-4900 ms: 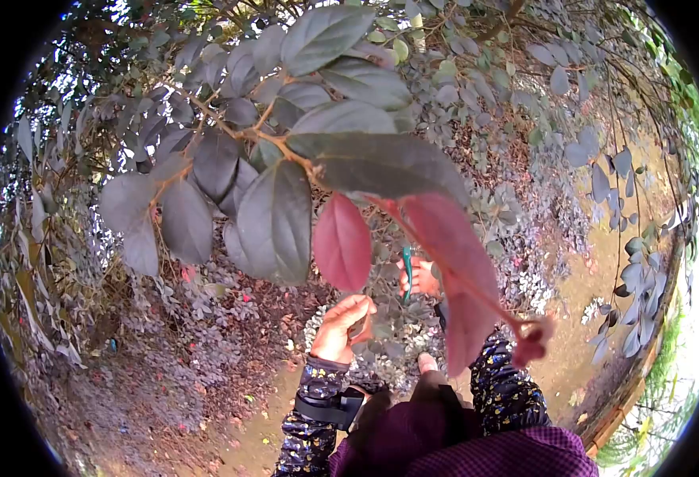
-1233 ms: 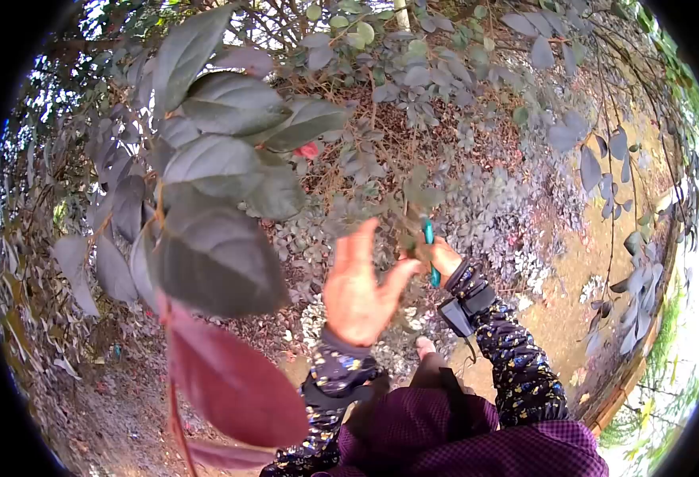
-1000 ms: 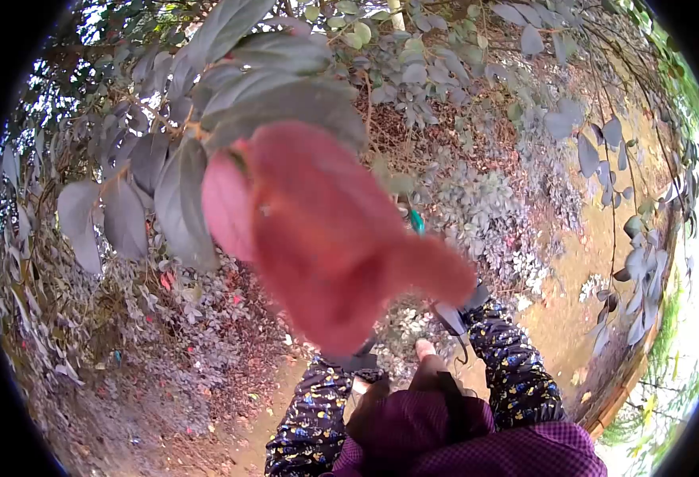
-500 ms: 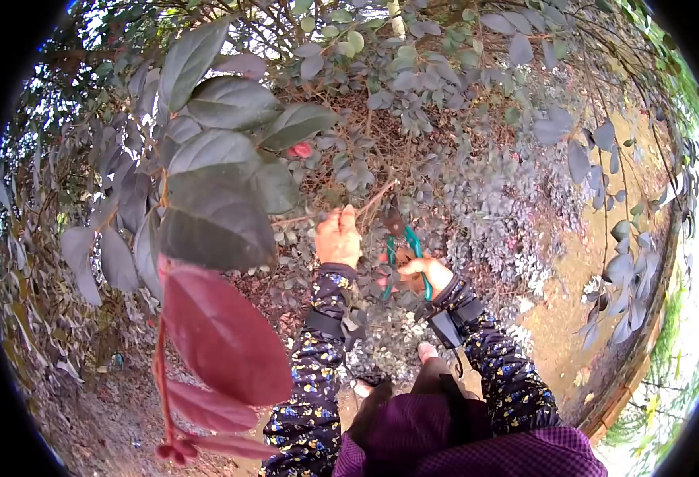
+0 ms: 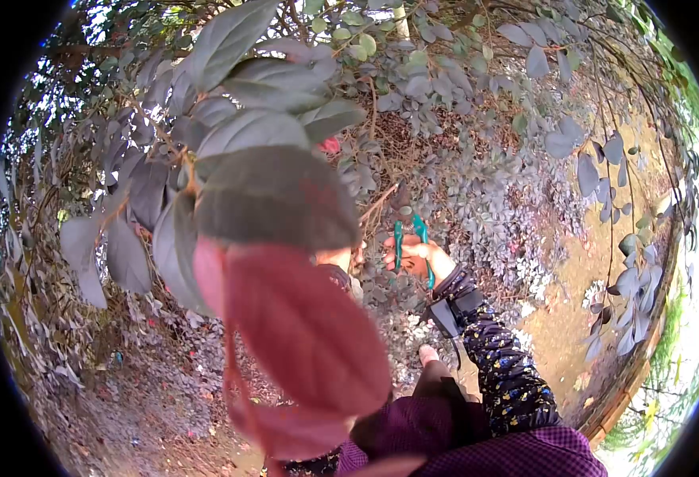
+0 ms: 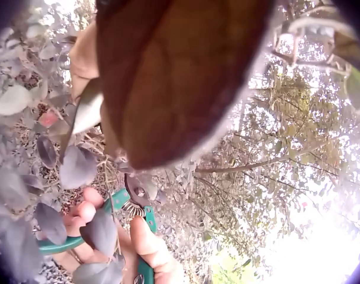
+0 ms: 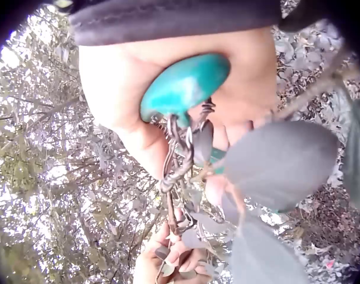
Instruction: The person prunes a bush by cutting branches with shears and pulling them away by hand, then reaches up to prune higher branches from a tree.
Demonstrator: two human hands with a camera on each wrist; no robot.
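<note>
My right hand (image 5: pixel 423 256) grips a pair of pruning shears (image 5: pixel 419 230) with green handles, the handles spread apart and the dark blades pointing up and away. The left wrist view shows the shears' spring (image 6: pixel 133 208) between the handles and my thumb (image 6: pixel 146 239) along one of them. My left hand (image 5: pixel 335 257) is just left of the shears, largely covered by a big blurred red leaf (image 5: pixel 306 326). In the right wrist view my left hand (image 7: pixel 168 260) has its fingers curled round a leafy twig (image 7: pixel 170 236). A bare cut-looking twig (image 5: pixel 381 199) stands above both hands.
A branch with large dark leaves (image 5: pixel 266 131) hangs close before the head camera. Hanging leafy stems (image 5: pixel 608 199) stand at the right. Low shrubs (image 5: pixel 516 207) and leaf litter cover the ground, with a brown dirt strip (image 5: pixel 556 334) and a border edge (image 5: pixel 644 370) beyond.
My left hand went from spread fingers to gripping a twig. My right hand has turned the shears so both handles show. The near red leaf has swung right, over my left arm.
</note>
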